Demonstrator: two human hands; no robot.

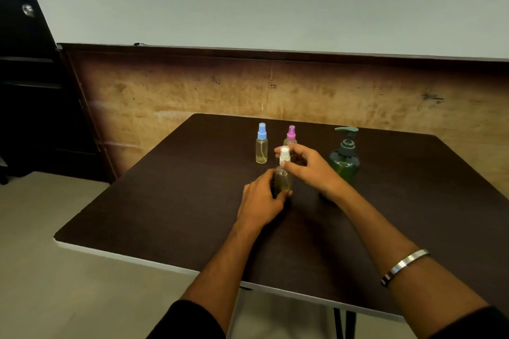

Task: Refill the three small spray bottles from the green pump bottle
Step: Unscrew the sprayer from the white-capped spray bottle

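Both forearms reach over the table (154, 201), left hand (260, 201) gripping the white-capped spray bottle (283, 180) near centre, right hand (305, 164) pinching its cap, seemingly unscrewing or tightening; next likely needs the green pump bottle (344, 162)

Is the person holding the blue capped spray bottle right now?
No, both hands grip the white-capped bottle; the blue-capped bottle stands untouched behind it.

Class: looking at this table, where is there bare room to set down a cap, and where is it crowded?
Bare: the table left of the blue-capped bottle and the near edge beside both forearms. Crowded: the far middle, around the pink-capped bottle, green pump bottle and the held white-capped bottle.
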